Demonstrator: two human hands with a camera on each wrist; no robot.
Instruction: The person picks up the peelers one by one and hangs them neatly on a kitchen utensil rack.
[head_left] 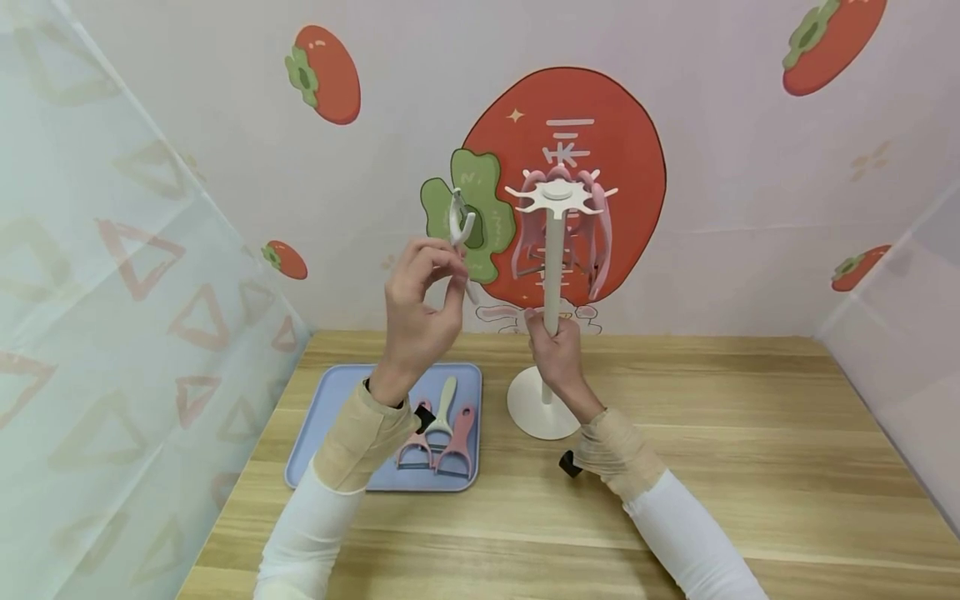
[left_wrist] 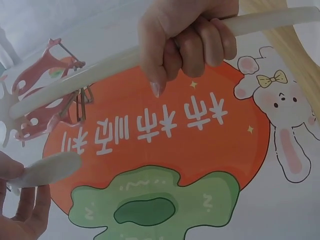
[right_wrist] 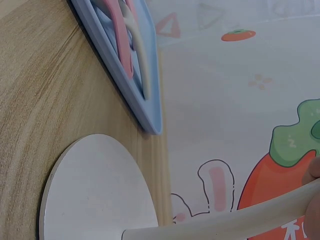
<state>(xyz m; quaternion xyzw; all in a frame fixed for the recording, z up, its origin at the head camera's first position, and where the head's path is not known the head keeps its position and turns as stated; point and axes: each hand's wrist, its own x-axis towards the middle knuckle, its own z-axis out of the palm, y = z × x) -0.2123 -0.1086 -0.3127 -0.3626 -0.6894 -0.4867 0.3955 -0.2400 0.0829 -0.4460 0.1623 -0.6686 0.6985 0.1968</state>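
My left hand point(head_left: 423, 300) is raised left of a white stand, pinching a white peeler point(head_left: 457, 221). In the left wrist view that peeler's pale handle point(left_wrist: 52, 170) shows between thumb and fingers. My right hand point(head_left: 558, 354) grips the stand's pole point(head_left: 553, 258) low down, above its round base point(head_left: 534, 412). At the top, a hook rack point(head_left: 557, 196) carries several pink peelers point(head_left: 602, 242), hanging mostly on its far and right sides. The held peeler is apart from the rack in the head view.
A blue tray point(head_left: 330, 408) lies on the wooden table point(head_left: 712, 417), left of the base. In it are a pink peeler point(head_left: 462, 429), a white peeler point(head_left: 447, 400) and a second pink peeler point(head_left: 414, 454), partly hidden by my left wrist strap. A printed wall covering point(head_left: 712, 275) stands behind.
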